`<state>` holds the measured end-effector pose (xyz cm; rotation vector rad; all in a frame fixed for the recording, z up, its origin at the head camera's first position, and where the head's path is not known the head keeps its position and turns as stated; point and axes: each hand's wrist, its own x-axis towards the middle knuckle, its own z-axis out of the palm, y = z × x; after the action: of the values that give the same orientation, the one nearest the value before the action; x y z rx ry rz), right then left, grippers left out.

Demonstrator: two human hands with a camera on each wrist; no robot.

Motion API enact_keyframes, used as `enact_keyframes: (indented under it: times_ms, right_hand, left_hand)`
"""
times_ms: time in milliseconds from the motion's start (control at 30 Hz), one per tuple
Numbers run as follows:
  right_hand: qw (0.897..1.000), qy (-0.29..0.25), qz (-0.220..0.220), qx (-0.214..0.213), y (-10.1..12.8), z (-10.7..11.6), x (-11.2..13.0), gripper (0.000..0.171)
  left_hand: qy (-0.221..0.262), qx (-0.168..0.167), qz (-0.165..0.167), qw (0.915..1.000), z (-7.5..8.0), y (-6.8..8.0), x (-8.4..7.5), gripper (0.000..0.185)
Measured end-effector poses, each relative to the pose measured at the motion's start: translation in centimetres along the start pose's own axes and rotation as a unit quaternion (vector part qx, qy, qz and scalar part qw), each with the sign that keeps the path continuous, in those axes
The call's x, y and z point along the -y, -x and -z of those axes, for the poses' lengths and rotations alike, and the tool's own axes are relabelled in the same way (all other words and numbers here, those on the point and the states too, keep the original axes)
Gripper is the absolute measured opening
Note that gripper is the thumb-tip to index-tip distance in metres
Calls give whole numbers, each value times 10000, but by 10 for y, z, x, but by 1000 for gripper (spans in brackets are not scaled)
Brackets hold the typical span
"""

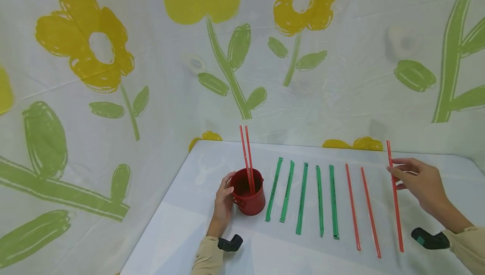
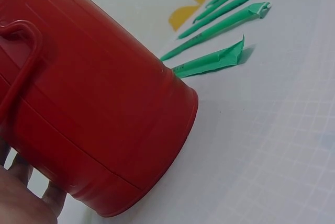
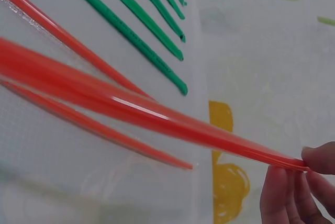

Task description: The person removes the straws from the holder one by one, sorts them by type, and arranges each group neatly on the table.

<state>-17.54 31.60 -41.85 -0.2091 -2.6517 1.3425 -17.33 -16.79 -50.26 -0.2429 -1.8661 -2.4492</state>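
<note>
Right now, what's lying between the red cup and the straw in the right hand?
Head view: between red cup and held straw lie five green wrapped straws and two bare red straws, on the table.

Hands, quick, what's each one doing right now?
Left hand: fingers curled round the red cup, holding it.
Right hand: pinching a red straw near its far end.
</note>
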Motion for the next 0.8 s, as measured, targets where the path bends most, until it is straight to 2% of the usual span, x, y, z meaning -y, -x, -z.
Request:
enact_keyframes:
  times_ms: [400,800]
  right_hand:
    - [9985,199,-273,425,-6,-11,-21,69]
    - [9940,387,-779,662,-13,-19,-37,61]
  left_hand:
    - [-55,-35,88,9999,-2,1,-2,57]
    - [-102,-78,37,9999,-1,1,0,53]
